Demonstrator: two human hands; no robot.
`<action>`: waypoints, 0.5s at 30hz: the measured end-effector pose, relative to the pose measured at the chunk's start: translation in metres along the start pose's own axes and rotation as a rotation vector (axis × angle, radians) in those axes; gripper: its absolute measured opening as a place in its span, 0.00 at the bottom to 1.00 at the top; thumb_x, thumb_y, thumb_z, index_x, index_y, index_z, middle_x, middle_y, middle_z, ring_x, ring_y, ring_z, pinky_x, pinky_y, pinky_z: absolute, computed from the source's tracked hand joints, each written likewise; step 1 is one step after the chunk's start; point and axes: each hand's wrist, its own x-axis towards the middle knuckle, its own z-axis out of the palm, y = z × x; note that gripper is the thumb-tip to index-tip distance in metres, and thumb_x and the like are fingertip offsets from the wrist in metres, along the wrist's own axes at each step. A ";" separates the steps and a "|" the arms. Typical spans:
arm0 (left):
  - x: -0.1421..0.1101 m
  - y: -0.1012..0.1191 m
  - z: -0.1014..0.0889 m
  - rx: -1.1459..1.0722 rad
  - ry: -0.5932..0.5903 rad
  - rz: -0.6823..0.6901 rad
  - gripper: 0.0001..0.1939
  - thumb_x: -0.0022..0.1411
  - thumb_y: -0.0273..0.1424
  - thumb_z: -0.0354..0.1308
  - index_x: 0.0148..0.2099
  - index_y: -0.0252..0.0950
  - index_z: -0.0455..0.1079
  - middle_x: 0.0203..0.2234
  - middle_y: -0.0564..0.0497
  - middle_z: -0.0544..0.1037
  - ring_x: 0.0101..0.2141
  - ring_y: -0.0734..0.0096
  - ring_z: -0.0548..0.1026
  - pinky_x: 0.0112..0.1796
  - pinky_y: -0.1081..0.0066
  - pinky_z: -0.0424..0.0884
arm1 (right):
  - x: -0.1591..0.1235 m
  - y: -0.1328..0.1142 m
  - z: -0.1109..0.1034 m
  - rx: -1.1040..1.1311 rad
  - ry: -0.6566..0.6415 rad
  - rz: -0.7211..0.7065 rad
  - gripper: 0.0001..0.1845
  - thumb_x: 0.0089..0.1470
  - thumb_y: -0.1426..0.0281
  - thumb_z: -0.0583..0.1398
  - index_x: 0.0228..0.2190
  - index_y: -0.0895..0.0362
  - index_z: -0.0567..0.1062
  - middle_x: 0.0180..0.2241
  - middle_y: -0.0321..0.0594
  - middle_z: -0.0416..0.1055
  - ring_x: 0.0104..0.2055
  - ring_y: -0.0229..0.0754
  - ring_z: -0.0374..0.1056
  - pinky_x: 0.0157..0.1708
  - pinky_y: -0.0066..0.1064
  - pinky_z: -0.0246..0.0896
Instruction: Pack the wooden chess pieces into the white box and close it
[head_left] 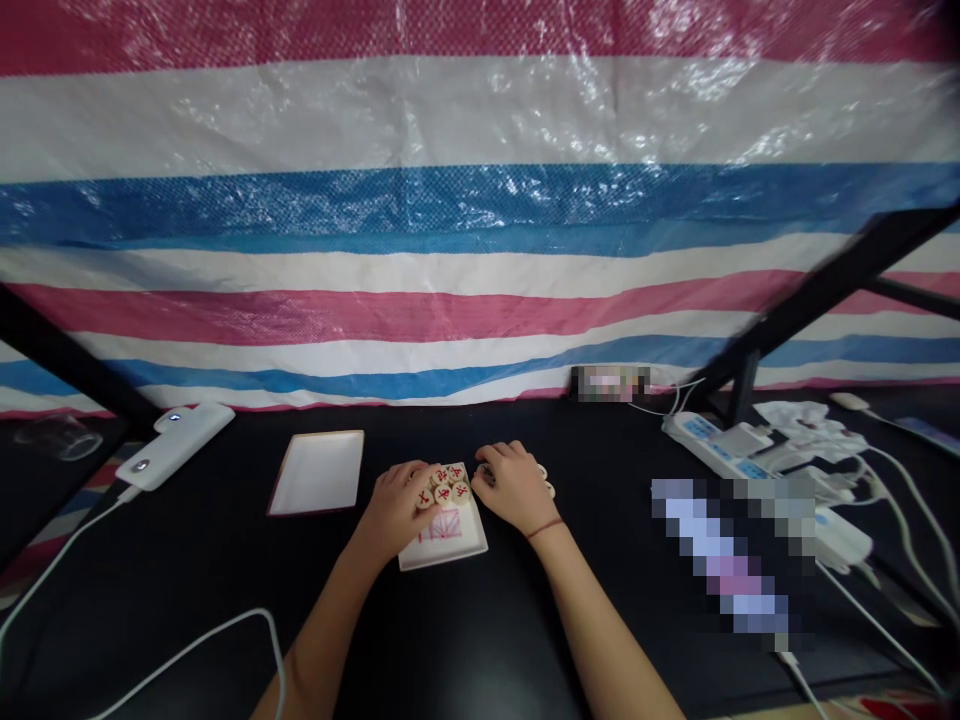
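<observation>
A shallow white box (474, 545) sits on the black table, with a pink printed grid on its bottom. Several round Chinese chess pieces (443, 494) with red characters lie together at its far end. My left hand (399, 505) curves round these pieces from the left, fingers and thumb against them. Just right of the box, my right hand (517, 488) is bent palm down over more pieces (549, 482); only a few of their edges show past it. What lies under the right palm is mostly hidden.
The box lid (319, 472) lies to the left, its white inside up. A white device (177, 445) with a cable stands farther left. At right are a power strip (720, 450), cables and a blurred-out phone-like object (720, 555). A striped sheet (450, 310) hangs behind.
</observation>
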 end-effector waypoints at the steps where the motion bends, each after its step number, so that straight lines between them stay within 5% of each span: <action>1: 0.001 -0.001 0.000 -0.009 0.009 0.008 0.25 0.58 0.30 0.57 0.59 0.42 0.63 0.51 0.46 0.71 0.52 0.58 0.67 0.52 0.56 0.63 | 0.002 -0.001 0.000 -0.026 -0.021 0.006 0.09 0.50 0.72 0.58 0.34 0.56 0.76 0.33 0.44 0.75 0.40 0.49 0.64 0.35 0.34 0.55; 10: 0.004 0.001 -0.001 -0.041 0.122 0.059 0.26 0.56 0.30 0.59 0.58 0.41 0.65 0.51 0.46 0.70 0.54 0.55 0.64 0.55 0.53 0.63 | 0.020 -0.003 -0.003 -0.125 -0.205 0.028 0.10 0.49 0.77 0.58 0.33 0.57 0.78 0.35 0.48 0.76 0.41 0.52 0.69 0.35 0.36 0.56; 15: -0.009 0.007 -0.015 -0.104 0.261 0.037 0.25 0.59 0.33 0.58 0.59 0.40 0.64 0.52 0.44 0.69 0.54 0.57 0.65 0.55 0.54 0.64 | 0.014 -0.016 -0.022 0.019 -0.122 0.003 0.07 0.54 0.71 0.60 0.34 0.57 0.79 0.33 0.45 0.78 0.39 0.48 0.72 0.41 0.36 0.58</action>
